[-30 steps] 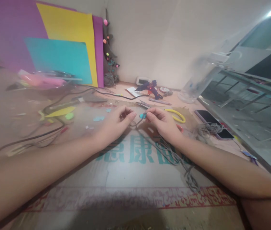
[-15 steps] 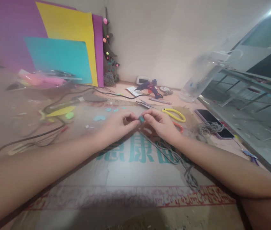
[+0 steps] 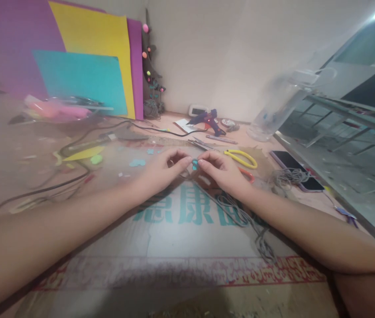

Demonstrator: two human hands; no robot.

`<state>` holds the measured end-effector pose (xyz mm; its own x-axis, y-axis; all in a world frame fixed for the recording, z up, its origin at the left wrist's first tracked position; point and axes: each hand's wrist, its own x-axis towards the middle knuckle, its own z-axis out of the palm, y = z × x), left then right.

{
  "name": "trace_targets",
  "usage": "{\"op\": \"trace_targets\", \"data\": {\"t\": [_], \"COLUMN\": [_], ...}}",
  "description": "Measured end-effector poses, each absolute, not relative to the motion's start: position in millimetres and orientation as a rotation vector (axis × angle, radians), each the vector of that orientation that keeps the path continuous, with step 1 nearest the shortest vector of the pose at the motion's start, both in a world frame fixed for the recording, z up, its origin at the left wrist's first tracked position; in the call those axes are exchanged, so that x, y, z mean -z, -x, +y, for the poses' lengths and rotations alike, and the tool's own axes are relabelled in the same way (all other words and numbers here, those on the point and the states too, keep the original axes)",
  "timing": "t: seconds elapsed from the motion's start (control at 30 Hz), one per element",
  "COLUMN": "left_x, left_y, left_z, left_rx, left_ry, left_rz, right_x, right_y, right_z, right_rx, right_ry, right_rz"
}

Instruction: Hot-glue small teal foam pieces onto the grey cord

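In front of the glue gun point(image 3: 209, 121), the left hand point(image 3: 174, 170) and right hand point(image 3: 220, 171) pinch a blue piece point(image 3: 195, 165) between them, probably for steadiness.

Between my left hand point(image 3: 170, 170) and right hand point(image 3: 224, 172), a small piece point(image 3: 195, 165) is showing turquoise. Before me, the printed sheet point(image 3: 174, 245) is displaying teal characters on pale grey, a red ornamental pattern banding its near part. Grey is colouring the cord point(image 3: 233, 208) below my right hand. Beyond, I am seeing one looped handle point(image 3: 251, 158) in yellow, another handle point(image 3: 248, 176) in orange-red, and a glue gun point(image 3: 204, 118) in dark violet-blue. To my left, upright panels are presenting purple point(image 3: 15, 44), yellow point(image 3: 91, 33) and turquoise point(image 3: 84, 81); flat scraps point(image 3: 137, 163) are repeating a paler turquoise.
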<state>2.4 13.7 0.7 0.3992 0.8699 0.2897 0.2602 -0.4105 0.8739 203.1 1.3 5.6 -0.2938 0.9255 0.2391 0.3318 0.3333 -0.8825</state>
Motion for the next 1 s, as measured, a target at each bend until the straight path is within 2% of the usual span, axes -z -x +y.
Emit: {"op": "trace_targets", "data": {"t": [0.37,0.6,0.9,1.0], "left_x": [0.1,-5.7,-7.9,-9.1], "left_y": [-1.1,-1.9,1.3,0.3], "left_z": [11.4,9.9,10.9,10.8], "left_rx": [-0.814,-1.023,-1.094,-1.092], "left_ry": [-2.04,-1.969,-1.955,-1.95], "left_rz": [1.062,1.061,1.114,1.099], "right_x": [-6.9,-7.2,-1.4,-2.0], "right_y": [-201.1,-201.7,-197.8,-197.7], "right_z": [1.1,2.2,-0.9,-3.1], "right_rx": [-0.825,-1.128,-1.34,-1.315], "right_ry": [1.111,1.06,0.996,1.023], "right_rz": [-1.882,-1.734,-1.747,-1.803]}}
